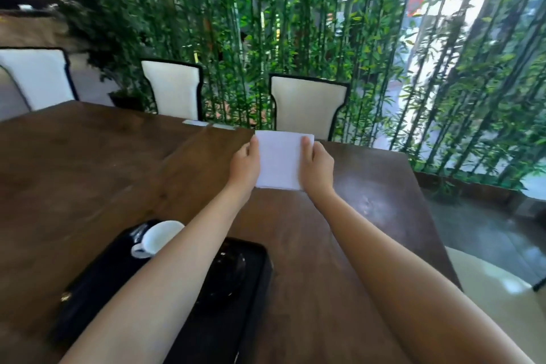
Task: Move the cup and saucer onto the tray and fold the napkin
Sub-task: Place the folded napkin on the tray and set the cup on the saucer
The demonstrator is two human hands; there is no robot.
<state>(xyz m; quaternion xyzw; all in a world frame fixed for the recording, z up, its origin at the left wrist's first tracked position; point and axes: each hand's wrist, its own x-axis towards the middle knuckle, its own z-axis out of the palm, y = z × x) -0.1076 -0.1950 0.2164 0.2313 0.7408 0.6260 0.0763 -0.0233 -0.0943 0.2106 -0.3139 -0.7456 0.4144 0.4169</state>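
Note:
A white napkin (280, 163) lies as a neat rectangle on the dark wooden table (88, 162), near the far edge. My left hand (245, 167) grips its left side and my right hand (317, 167) grips its right side, thumbs on top. Close to me sits a black tray (236, 304). On it a white cup (158, 238) stands at the far left, partly hidden by my left forearm. A dark round saucer (229, 272) lies on the tray to the right of the cup, hard to make out against the black.
Three white chairs with black trim stand along the far side, one (307, 105) right behind the napkin. Two small white cards (195, 122) lie at the far table edge. A bamboo screen (354, 38) rises beyond. The table's right edge drops to the floor (487, 230).

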